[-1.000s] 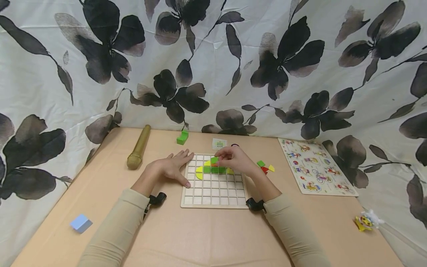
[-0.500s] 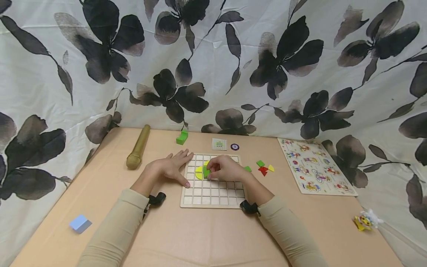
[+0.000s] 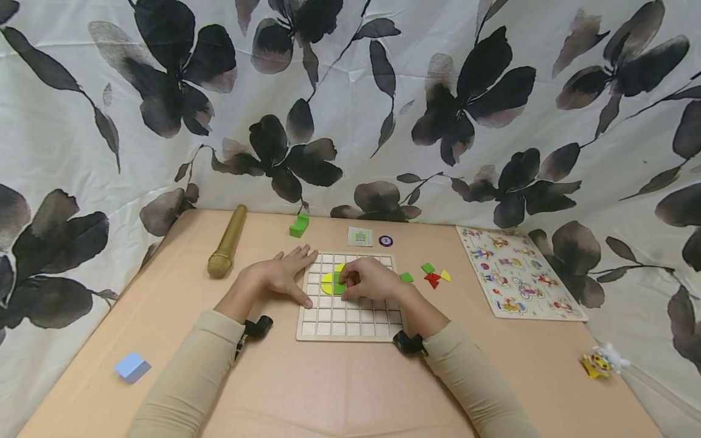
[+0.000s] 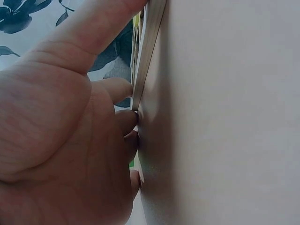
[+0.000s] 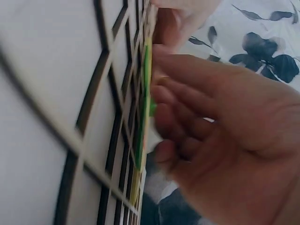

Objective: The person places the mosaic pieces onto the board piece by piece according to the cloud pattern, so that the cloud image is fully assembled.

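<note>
Right hand (image 3: pixel 371 281) since a second ago: slid leftward along grid board (image 3: pixel 350 328), fingers curled, now covering row of green tiles (image 3: pixel 337 283), grip on tile unclear. Left hand (image 3: pixel 280 274) unmoved, flat, fingers straight, steadying board's left edge. Loose pieces (image 3: pixel 432 277) on tabletop right of board

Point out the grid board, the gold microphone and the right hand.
grid board (image 3: pixel 350 325), head view, bare near rows
gold microphone (image 3: pixel 227 241), head view, mid body
right hand (image 3: pixel 372 280), head view, back of hand
</note>
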